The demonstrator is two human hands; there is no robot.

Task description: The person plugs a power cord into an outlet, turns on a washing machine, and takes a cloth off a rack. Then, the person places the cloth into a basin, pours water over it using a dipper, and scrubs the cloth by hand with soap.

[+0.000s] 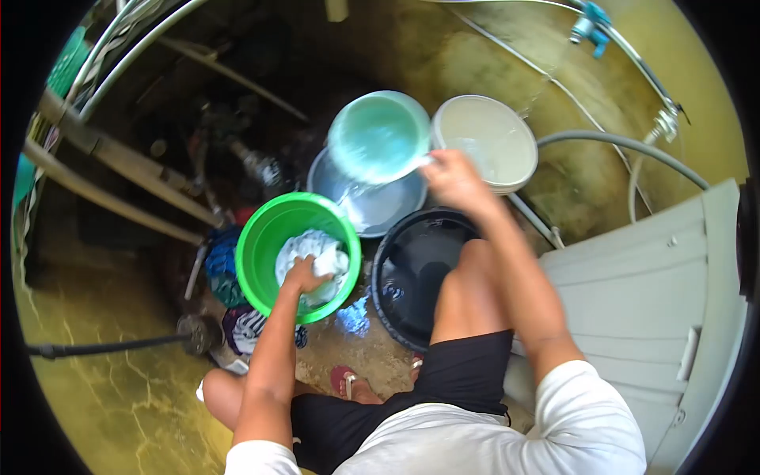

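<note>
My right hand (455, 180) is closed around the handle of a pale teal water dipper (380, 134), held up over a grey basin (412, 202). Bluish water shows inside the dipper, and a whitish streak runs below its lower edge toward the green tub. Inside that bright green tub (247, 261), my left hand (305, 275) presses into a bunched white cloth (331, 260). Part of the cloth sits between its thumb and fingers.
A black tub (412, 277) of dark water stands by my right leg. Behind it is a cream bucket (487, 134). Dark clothes (241, 328) and a blue bundle (353, 317) lie on the floor. A grey plastic panel (633, 285) borders the right; a tap (592, 30) and hoses hang above.
</note>
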